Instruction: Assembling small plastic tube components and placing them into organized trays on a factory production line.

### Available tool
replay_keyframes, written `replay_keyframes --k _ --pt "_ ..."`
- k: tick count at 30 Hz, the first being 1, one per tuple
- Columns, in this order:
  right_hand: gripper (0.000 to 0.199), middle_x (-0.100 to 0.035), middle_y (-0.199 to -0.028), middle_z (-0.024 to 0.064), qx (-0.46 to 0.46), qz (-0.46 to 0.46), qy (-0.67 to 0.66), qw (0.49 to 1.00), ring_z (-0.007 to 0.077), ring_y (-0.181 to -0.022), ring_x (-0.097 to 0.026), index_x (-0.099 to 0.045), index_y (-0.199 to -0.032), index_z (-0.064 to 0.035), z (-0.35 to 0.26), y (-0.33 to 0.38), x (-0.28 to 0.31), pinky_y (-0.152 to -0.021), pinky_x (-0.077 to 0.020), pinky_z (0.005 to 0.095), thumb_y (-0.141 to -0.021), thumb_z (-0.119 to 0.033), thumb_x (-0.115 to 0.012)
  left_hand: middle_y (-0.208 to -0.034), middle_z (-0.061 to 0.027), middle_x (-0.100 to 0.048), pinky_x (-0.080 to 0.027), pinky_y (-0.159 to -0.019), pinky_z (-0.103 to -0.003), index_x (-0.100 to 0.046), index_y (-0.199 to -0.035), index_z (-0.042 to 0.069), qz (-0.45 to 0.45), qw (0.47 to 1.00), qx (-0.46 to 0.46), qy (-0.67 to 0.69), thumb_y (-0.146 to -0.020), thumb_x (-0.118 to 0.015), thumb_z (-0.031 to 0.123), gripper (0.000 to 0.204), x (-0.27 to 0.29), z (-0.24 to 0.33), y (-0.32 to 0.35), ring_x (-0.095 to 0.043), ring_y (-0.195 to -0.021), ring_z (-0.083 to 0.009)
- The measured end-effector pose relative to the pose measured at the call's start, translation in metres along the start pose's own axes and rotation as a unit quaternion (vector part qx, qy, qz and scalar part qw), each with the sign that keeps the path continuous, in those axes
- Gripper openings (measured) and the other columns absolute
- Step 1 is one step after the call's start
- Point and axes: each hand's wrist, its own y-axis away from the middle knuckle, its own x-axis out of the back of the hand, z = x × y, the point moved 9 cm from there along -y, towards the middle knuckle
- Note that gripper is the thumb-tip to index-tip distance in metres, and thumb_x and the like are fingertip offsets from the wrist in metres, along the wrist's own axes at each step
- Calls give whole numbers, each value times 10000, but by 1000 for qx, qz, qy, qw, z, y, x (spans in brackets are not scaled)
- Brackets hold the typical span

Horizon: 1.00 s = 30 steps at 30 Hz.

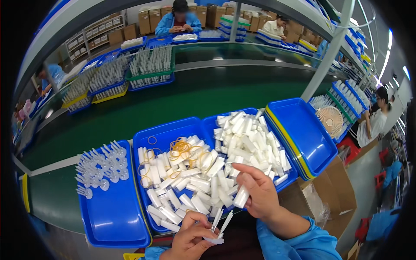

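Observation:
My left hand (190, 238) is closed at the near edge, its fingers pinching a translucent white plastic piece (223, 225) with slim upright prongs and a wider base. Just right of it, my right hand (262, 193) grips a short white cylinder (241, 196) between thumb and fingers. Both hands are over the front of a blue tray (138, 190) piled with similar white cylinders (200, 184). Tan rubber bands (181, 147) lie on that pile. More white cylinders (249, 134) fill the blue tray behind my right hand.
At the left, a blue tray (115, 221) carries rows of clear pronged pieces (106, 164). Stacked blue and yellow trays (305, 134) stand right, above an open cardboard box (333, 190). Beyond the green conveyor belt (208, 86) are loaded trays (151, 65) and people (177, 21) at work.

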Motion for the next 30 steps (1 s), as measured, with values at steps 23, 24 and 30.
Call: replay_keyframes --k 23,24,30 --pt "113 -475 -893 26 -5 -183 144 973 63 -703 -501 -471 -959 -53 -3 36 3 -590 -451 193 -896 -134 -516 -890 -82 -410 -345 -737 -278 -539 -847 83 -56 997 42 -34 -819 -638 251 197 -14 -15 -4 -405 -811 -177" --pt "110 -476 -894 29 24 -189 157 969 58 -706 -499 -471 -960 -51 -5 38 0 -589 -450 188 -897 -131 -513 -891 -82 -410 -345 -735 -278 -538 -840 82 -56 997 45 -34 -816 -641 249 198 -14 -15 -4 -404 -811 -177" --pt "139 -494 -918 87 201 -224 297 906 177 -797 -531 -484 -964 -29 -20 45 -14 -699 -438 270 -867 -106 -546 -896 -85 -409 -346 -729 -279 -542 -816 84 -47 997 31 -46 -812 -648 209 163 -11 -13 -6 -404 -809 -177"
